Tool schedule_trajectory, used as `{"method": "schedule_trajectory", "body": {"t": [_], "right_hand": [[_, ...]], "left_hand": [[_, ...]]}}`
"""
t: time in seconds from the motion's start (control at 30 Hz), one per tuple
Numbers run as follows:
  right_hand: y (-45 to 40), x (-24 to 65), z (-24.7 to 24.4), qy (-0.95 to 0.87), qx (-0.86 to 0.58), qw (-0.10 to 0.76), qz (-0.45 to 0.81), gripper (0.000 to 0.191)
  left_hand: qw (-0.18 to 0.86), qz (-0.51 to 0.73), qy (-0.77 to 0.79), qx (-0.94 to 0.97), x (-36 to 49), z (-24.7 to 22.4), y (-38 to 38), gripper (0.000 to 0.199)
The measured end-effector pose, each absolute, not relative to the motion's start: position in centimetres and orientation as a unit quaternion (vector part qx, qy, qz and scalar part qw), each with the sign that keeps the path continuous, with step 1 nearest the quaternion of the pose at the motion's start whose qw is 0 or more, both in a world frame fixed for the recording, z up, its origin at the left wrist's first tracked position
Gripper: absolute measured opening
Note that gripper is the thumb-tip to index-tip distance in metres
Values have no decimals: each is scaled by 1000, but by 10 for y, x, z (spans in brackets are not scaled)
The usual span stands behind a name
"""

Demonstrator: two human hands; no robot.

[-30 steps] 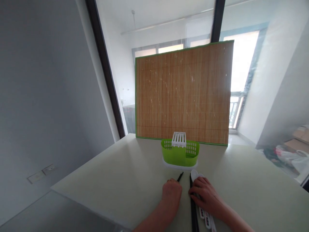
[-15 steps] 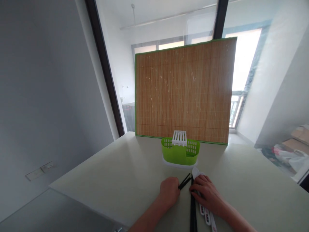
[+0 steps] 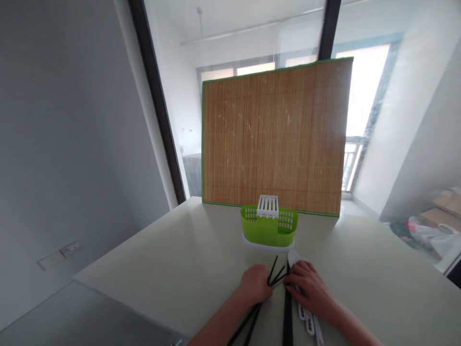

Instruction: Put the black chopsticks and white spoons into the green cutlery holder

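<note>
My left hand [image 3: 256, 284] is closed around several black chopsticks [image 3: 252, 321], whose tips fan out above the fist while the other ends reach toward the lower edge. My right hand [image 3: 306, 284] rests over white spoons [image 3: 309, 323] and more black chopsticks [image 3: 287, 319] on the table, its fingertips touching them; whether it grips any is hard to see. One white spoon bowl [image 3: 293, 257] shows beyond the fingers. Past both hands stands a green basket [image 3: 266, 231] with a white slatted piece [image 3: 268, 205] on top and a white base.
A brown bamboo mat [image 3: 273, 139] with green edging stands upright behind the basket. The white table [image 3: 162, 254] spans the foreground. At the far right lie plastic bags [image 3: 432, 233] and cardboard boxes [image 3: 446, 206]. A grey wall is on the left.
The chopsticks in my left hand have spread and now extend below the fist, away from those under my right hand. My left hand has shifted slightly right; my right hand has barely moved.
</note>
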State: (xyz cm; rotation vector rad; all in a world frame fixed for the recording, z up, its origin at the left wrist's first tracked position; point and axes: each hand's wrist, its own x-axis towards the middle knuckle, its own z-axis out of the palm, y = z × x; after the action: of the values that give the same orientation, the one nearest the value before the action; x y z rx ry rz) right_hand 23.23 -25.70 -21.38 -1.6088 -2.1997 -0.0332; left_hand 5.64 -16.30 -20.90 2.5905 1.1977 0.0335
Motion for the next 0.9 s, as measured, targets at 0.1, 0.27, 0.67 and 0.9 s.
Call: {"method": "schedule_trajectory", "body": {"t": [0.1,0.27,0.67,0.9], "right_hand": [[-258,232,-214,-788,-579,208,-13,14],[-254,236,-217,-787,-578,214,-15,13],[-240,188,-220,-829,-524,188,47,18],[-234,195,-231,-780,-589,209,20,7]], "left_hand": [[203,55,407,889,50,-209,-157,12],[369,202,347,838,31,-178,-148,19],[352,422,269,791,14,-149,-132,23],[412,396,259,778,22,-160,-130,21]]}}
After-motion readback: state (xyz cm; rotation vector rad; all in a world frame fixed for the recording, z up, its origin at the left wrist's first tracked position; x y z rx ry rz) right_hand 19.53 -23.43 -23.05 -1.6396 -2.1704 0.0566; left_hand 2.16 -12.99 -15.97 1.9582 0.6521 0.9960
